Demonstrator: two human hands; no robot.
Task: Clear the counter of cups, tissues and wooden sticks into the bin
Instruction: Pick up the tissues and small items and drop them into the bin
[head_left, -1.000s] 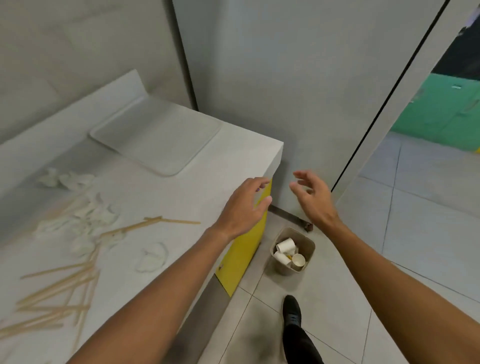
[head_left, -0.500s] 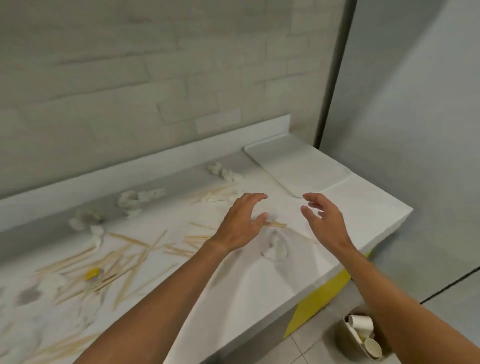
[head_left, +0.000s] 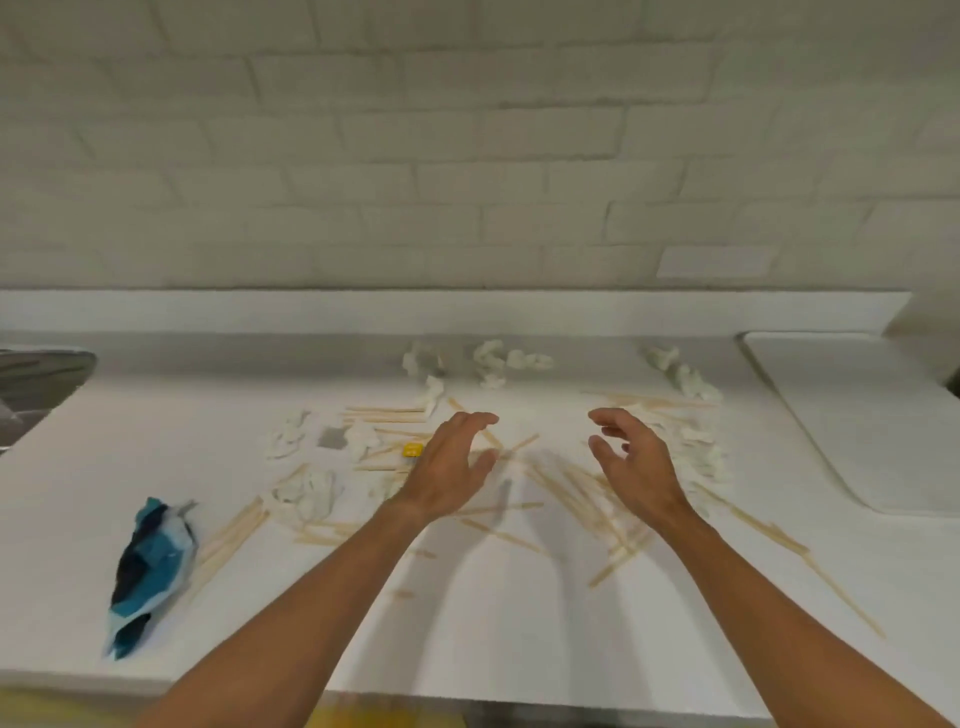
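Counter: white counter (head_left: 493, 629) below a pale brick wall (head_left: 467, 156).
Left: crumpled blue-and-white wrapper (head_left: 148, 566) lying near the front edge.
Tissues: crumpled white tissues (head_left: 311, 493) scattered mid-counter and along the back.
Left hand: left hand (head_left: 449, 467) over the litter, fingers spread, holding nothing.
Sticks: thin pale wooden sticks (head_left: 587, 501) strewn on the counter beneath and around both hands.
Right hand: right hand (head_left: 634, 462), fingers loosely spread, empty.
Right: flat white tray (head_left: 872, 415) at the counter's end.

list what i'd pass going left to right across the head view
sink → blue wrapper → left hand → right hand → tray
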